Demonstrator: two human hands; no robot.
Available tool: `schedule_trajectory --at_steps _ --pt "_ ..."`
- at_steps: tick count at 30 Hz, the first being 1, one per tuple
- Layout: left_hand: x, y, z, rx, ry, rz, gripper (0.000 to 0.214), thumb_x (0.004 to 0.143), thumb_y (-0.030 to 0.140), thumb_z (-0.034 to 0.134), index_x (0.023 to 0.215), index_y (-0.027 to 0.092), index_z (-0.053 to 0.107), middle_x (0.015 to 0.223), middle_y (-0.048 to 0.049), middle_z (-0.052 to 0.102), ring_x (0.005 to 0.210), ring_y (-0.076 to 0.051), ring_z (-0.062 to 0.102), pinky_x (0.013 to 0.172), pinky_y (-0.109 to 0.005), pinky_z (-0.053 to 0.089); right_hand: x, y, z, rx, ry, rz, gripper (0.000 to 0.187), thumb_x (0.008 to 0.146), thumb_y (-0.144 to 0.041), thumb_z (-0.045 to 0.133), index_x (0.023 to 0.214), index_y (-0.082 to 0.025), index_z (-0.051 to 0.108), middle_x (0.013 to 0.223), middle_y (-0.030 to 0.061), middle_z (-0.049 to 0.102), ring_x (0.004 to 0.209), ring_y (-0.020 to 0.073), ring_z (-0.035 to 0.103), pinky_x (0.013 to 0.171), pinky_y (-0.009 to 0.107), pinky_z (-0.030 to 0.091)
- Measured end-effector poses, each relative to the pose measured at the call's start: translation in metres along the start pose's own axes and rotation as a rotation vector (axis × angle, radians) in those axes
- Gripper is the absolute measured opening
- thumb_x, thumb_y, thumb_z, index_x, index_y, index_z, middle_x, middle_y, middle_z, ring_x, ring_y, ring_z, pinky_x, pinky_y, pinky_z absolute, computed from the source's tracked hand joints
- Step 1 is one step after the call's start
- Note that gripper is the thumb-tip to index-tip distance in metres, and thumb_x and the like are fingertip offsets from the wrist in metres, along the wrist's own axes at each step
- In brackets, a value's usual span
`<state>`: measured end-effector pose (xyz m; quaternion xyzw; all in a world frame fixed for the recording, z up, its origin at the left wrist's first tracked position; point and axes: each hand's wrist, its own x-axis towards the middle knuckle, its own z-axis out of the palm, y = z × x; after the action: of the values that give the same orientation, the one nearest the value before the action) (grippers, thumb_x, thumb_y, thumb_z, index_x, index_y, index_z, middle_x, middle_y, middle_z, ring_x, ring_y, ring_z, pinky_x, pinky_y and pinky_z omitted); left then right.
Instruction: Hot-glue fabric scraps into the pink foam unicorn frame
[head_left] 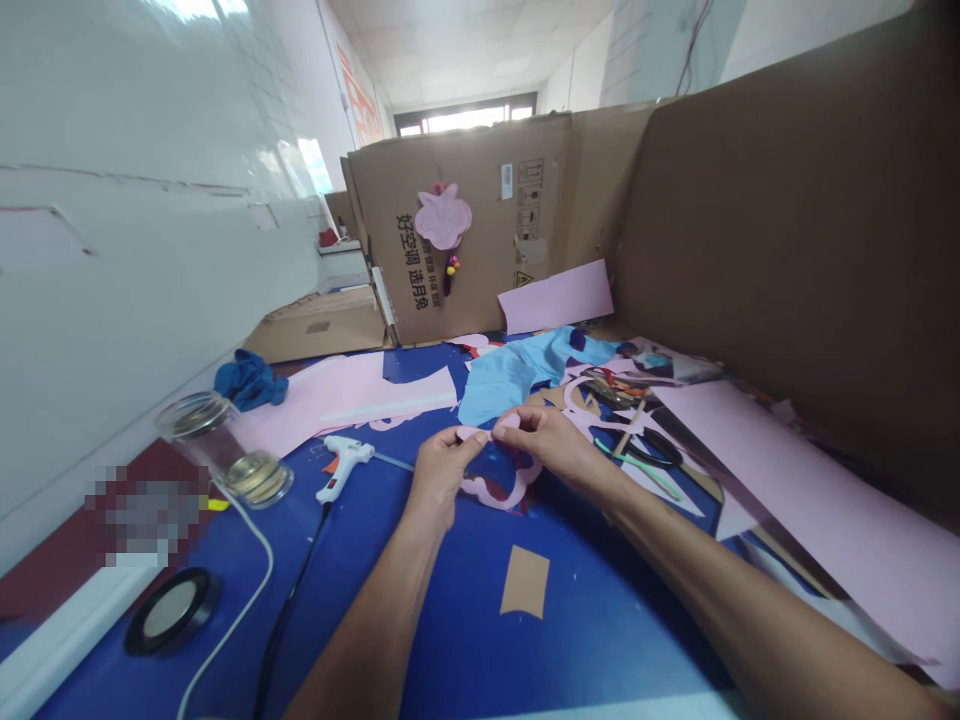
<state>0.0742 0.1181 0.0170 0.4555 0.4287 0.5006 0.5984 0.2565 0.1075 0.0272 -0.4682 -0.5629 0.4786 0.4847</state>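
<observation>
**Gently pinched: pink cutout (496,493) over the bench (465,640)**

The left hand (439,472) and right hand (551,442) each close thumb and fingertips on its top edge, near the glue gun (341,466). It looks light, floppy and tearable; its broader parts are probably the safest hold.

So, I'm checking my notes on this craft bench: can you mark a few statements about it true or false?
1. The left hand and the right hand both pinch the pink cut-out. True.
2. The glue gun lies to the right of the hands. False: it lies to their left, on the blue table.
3. A pink flower shape hangs on the cardboard box. True.
4. The blue cloth is draped over the cardboard box. False: it lies at the left, by the white wall.
</observation>
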Motion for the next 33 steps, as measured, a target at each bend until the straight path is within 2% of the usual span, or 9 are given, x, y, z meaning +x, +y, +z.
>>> schedule_trajectory --at_steps 6,13,17,20,25,29,33 --pt "-0.0011 0.0006 0.0012 0.003 0.001 -0.009 0.043 0.059 0.046 0.097 0.082 0.014 0.081 0.067 -0.0045 0.074 0.053 -0.016 0.064 0.047 -0.025 0.048 -0.0018 -0.0033 0.0019 0.006 -0.011 0.0 0.038 0.077 -0.055 0.086 0.078 -0.02 0.071 0.061 -0.0028 0.063 0.055 0.0142 0.055 0.055 0.028 0.044" --pt "-0.0002 0.0026 -0.0003 0.001 0.041 0.018 0.039 0.061 0.045 0.096 0.079 0.014 0.08 0.064 -0.0013 0.071 0.051 -0.013 0.06 0.048 -0.023 0.046 0.0003 -0.0016 -0.0009 0.05 0.037 0.02 0.049 0.084 -0.067 0.077 0.083 -0.019 0.071 0.074 0.0007 0.07 0.064 0.0146 0.058 0.061 0.027 0.044" --pt "-0.0008 0.0016 -0.0007 0.017 0.044 0.013 0.04 0.063 0.046 0.096 0.082 0.015 0.08 0.065 -0.0023 0.072 0.051 -0.015 0.063 0.046 -0.024 0.047 -0.0001 0.0005 -0.0006 0.04 0.002 0.017 0.044 0.081 -0.062 0.082 0.082 -0.019 0.073 0.075 0.0007 0.071 0.065 0.0149 0.059 0.062 0.027 0.045" --pt "-0.0014 0.0002 -0.0006 0.022 0.034 0.014 0.041 0.064 0.047 0.095 0.085 0.015 0.081 0.069 -0.0037 0.074 0.054 -0.017 0.066 0.047 -0.025 0.049 -0.001 0.0017 0.0008 0.015 -0.019 0.013 0.04 0.08 -0.057 0.085 0.08 -0.019 0.073 0.068 -0.0013 0.067 0.061 0.0144 0.056 0.059 0.028 0.043" --pt "-0.0009 0.0014 -0.0004 -0.003 -0.001 0.03 0.043 0.065 0.05 0.096 0.084 0.015 0.081 0.07 -0.0037 0.075 0.057 -0.017 0.066 0.052 -0.026 0.05 -0.0016 -0.0017 0.0014 -0.007 0.019 0.013 0.04 0.078 -0.056 0.084 0.073 -0.02 0.069 0.064 -0.0019 0.064 0.058 0.014 0.054 0.057 0.028 0.041" --pt "-0.0006 0.0062 -0.0015 -0.039 -0.028 0.037 0.052 0.07 0.063 0.09 0.085 0.015 0.08 0.074 -0.0045 0.076 0.062 -0.016 0.066 0.062 -0.027 0.053 -0.0013 -0.0067 -0.0007 -0.024 0.055 0.02 0.041 0.077 -0.057 0.083 0.07 -0.02 0.068 0.061 -0.0017 0.062 0.055 0.0134 0.052 0.055 0.028 0.04" --pt "-0.001 0.0081 -0.0033 -0.026 -0.064 -0.011 0.055 0.07 0.066 0.09 0.082 0.015 0.078 0.071 -0.0038 0.073 0.057 -0.014 0.062 0.056 -0.025 0.047 -0.0005 -0.0066 -0.0037 -0.039 0.078 0.016 0.042 0.076 -0.058 0.084 0.068 -0.02 0.067 0.059 -0.0018 0.061 0.054 0.0135 0.051 0.053 0.028 0.038"
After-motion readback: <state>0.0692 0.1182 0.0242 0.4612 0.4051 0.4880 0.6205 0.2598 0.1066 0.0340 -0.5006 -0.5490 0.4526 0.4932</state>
